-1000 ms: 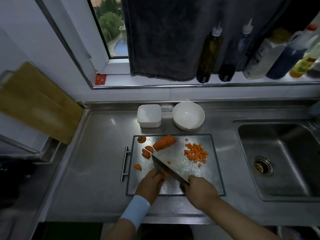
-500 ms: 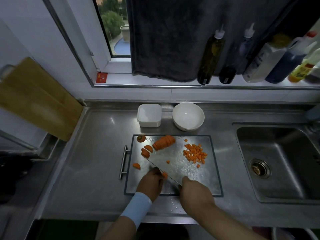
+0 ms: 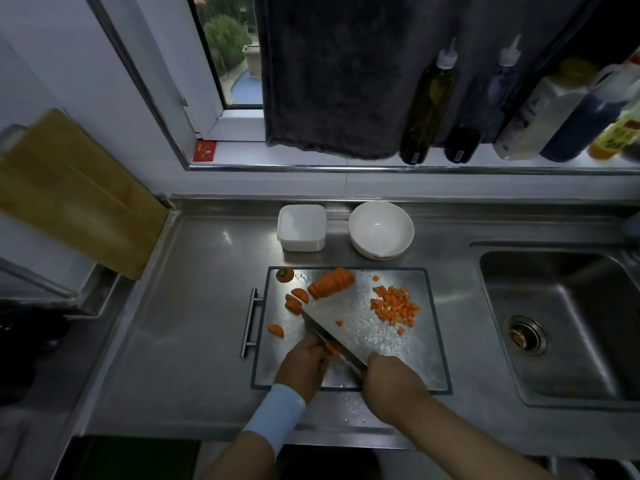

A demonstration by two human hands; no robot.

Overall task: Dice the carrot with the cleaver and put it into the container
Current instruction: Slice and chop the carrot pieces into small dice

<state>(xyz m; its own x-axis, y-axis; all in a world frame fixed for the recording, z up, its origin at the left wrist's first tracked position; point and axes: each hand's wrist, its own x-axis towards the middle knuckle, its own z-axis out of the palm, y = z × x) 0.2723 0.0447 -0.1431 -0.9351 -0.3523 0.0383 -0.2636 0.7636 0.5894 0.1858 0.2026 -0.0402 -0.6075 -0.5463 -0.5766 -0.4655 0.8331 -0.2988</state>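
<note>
I see the cleaver (image 3: 334, 339) set diagonally over the steel board (image 3: 398, 362), tip toward the far left, edge down on a small carrot piece (image 3: 333, 348). The left hand (image 3: 304, 362) pins that piece with curled fingers, and the right hand (image 3: 391, 382) grips the handle. A heap of orange dice (image 3: 393, 305) sits on the board's right side. A sliced carrot chunk (image 3: 330, 283) lies near the far edge with the stem end (image 3: 284, 274) to its left, and half-moon slices (image 3: 300, 295) lie by the blade tip. The white square container (image 3: 301, 227) stands empty on the worktop (image 3: 194, 323) behind the board.
</note>
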